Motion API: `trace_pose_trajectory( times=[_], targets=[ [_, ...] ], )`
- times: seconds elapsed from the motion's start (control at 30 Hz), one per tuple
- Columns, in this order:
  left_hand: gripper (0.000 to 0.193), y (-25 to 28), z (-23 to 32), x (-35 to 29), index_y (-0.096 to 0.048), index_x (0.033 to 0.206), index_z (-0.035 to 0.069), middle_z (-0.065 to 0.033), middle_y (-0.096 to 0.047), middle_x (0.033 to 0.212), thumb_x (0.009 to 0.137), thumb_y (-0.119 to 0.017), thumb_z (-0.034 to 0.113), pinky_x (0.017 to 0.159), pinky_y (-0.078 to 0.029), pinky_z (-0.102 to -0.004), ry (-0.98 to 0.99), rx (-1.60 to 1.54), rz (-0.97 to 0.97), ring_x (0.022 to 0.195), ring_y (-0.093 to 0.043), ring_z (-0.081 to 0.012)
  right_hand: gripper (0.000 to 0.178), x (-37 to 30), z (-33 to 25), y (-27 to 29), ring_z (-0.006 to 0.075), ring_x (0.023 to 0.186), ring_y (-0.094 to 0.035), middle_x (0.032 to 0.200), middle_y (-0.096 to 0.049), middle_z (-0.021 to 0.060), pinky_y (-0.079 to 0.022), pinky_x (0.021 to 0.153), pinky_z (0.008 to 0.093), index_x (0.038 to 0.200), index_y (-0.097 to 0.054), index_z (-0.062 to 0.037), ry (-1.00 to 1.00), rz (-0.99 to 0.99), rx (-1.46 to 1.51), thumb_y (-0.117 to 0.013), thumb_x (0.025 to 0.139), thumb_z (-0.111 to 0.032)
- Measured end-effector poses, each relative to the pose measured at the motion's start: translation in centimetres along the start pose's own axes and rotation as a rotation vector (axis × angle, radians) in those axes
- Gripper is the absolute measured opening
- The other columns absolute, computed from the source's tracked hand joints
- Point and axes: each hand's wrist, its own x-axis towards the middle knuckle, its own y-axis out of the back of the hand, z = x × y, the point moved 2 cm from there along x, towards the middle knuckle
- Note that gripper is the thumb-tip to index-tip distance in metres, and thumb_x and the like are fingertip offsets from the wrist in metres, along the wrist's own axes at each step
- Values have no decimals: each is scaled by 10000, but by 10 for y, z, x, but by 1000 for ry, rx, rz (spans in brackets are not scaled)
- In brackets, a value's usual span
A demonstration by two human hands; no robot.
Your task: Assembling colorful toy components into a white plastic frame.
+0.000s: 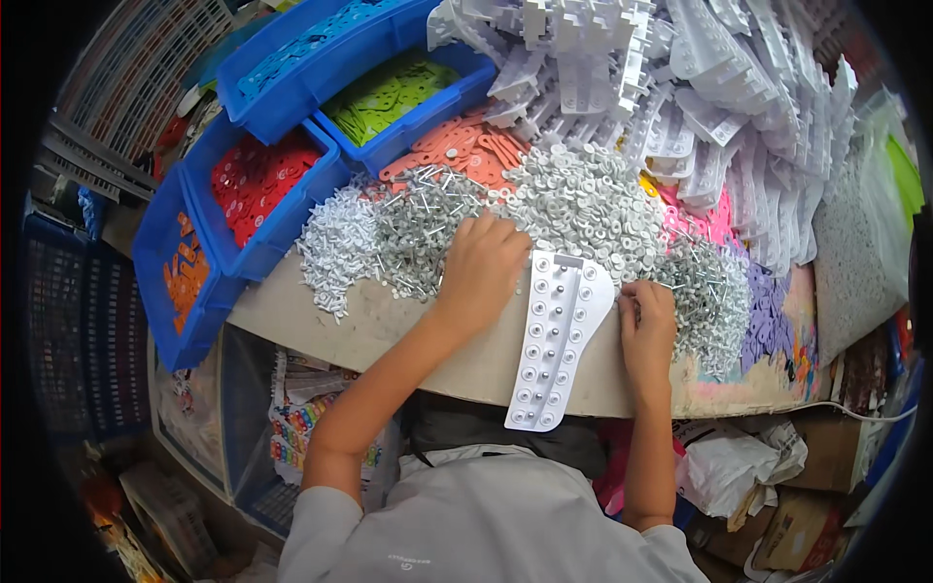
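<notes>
A white plastic panel [559, 340] lies upright between my hands, its lower end past the table's near edge. It has two rows of round sockets and a middle groove with several metal pins standing in it. My left hand [484, 267] is beside its top, fingers bent together at the edge of the heaps of metal pins [418, 228] and grey washer-like rings [583, 199]. What its fingertips hold is hidden. My right hand [648, 316] is right of the panel, fingers curled and thumb against them, beside more metal pins [690, 291]; anything between them is too small to name.
Blue bins [277, 248] at the left hold red, orange, green and blue flat pieces. Small white parts [340, 248], coral pieces [466, 146] and purple pieces [766, 316] lie heaped on the table [389, 335]. White panels [739, 87] are stacked behind; a filled clear bag [860, 243] stands right.
</notes>
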Motion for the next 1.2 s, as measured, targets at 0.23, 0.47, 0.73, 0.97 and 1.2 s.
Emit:
trace_pose_trajectory(
  times=[0.23,0.47,0.73,0.97,1.2],
  targets=[
    [158,-19,-8,-3,-653,848,77,-56,-607,884,767,-788,97,870,-404,-408,6,48,-107,954,-550,-273,74,-5,2,-5,324,878,-578,900,-624,143,-473,793,412,932,-628,-7,-107,17,110,-677,878,8],
    [113,-6,-7,4,-655,854,71,-69,-642,907,797,-748,101,883,-413,-406,58,-28,-104,945,-566,-271,79,9,-11,7,283,861,-602,880,-633,129,-487,785,380,954,-654,-6,-56,158,145,-673,879,12],
    [82,-16,-4,9,-743,917,71,-49,-666,884,844,-738,110,934,-428,-387,60,-405,-108,958,-607,-254,63,30,-30,-20,221,817,-621,906,-657,110,-497,741,329,956,-673,-6,-150,-86,435,-660,895,-1],
    [93,-21,0,7,-713,903,40,-72,-670,849,860,-732,120,827,-476,-370,193,-420,-155,809,-619,-240,65,25,-32,-32,236,816,-588,895,-616,103,-482,741,346,971,-635,4,-10,58,245,-658,919,-27],
    [116,-22,-4,7,-691,888,22,-75,-678,820,848,-745,116,735,-495,-359,220,-474,-125,712,-621,-230,72,20,-36,-35,318,958,-589,959,-620,115,-499,820,424,972,-659,-19,88,117,89,-680,905,-33]
  ],
)
